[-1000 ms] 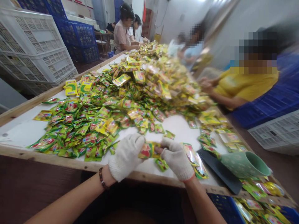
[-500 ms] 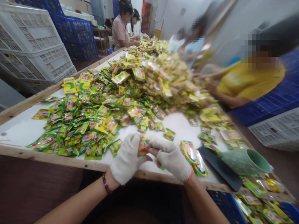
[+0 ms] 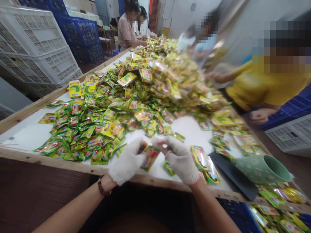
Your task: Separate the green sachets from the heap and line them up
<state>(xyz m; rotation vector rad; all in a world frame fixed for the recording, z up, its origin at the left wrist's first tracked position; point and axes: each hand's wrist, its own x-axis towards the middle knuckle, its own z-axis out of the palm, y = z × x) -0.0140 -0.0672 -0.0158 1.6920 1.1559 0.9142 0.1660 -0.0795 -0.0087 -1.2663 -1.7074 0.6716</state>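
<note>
My left hand point(image 3: 128, 160), in a white glove with bare fingertips, is closed on a small yellow, red and green packet point(image 3: 151, 158) above the table's front edge. At the packet's upper edge, the fingertips of my right hand point(image 3: 181, 160), gloved the same way, are pinched together; blur hides their exact grip. A small green sachet point(image 3: 168, 168) lies beneath my right hand. Just right of that hand are several flat yellow-green packets point(image 3: 201, 158). A large heap of green sachets point(image 3: 97, 123) spreads to the left, mixed with yellow packets further back.
A green patterned cup-like container point(image 3: 263, 168) lies on its side at the right, by a dark flat board point(image 3: 234, 176). A wooden rim point(image 3: 60, 161) edges the white table. White crates point(image 3: 41, 48) are stacked left. A co-worker in a yellow shirt point(image 3: 262, 84) is at the right side.
The packet in my left hand has tilted and shows more of its face. My right fingers have moved up to its top edge. The yellow-shirted co-worker has shifted right, one hand lowered.
</note>
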